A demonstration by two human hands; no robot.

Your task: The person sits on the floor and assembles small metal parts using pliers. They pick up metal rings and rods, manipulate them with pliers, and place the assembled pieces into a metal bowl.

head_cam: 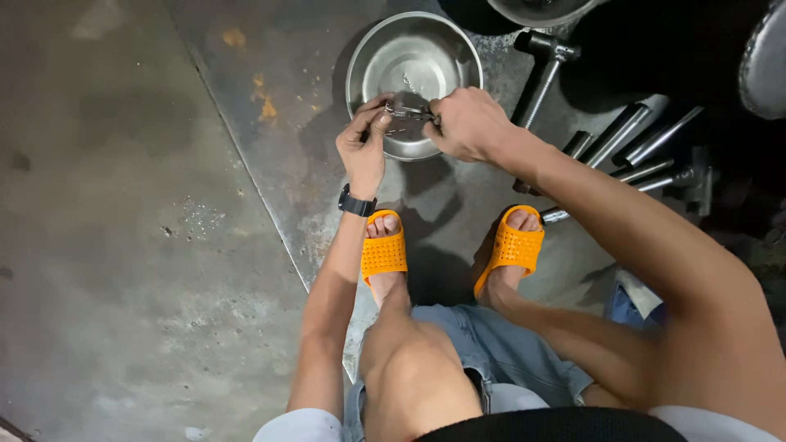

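In the head view, the left hand (363,146) and right hand (464,124) meet over the near rim of a steel bowl (413,61) that sits on a rust-spotted metal floor plate (278,98). Both hands pinch a small metal part (407,112) between them, fingertips pressed on its two ends; what kind of part it is cannot be told. A black wristwatch (356,202) circles the left wrist. Steel rods and sockets (634,147) lie toward the plate's right side, beyond the orange slippers (383,250).
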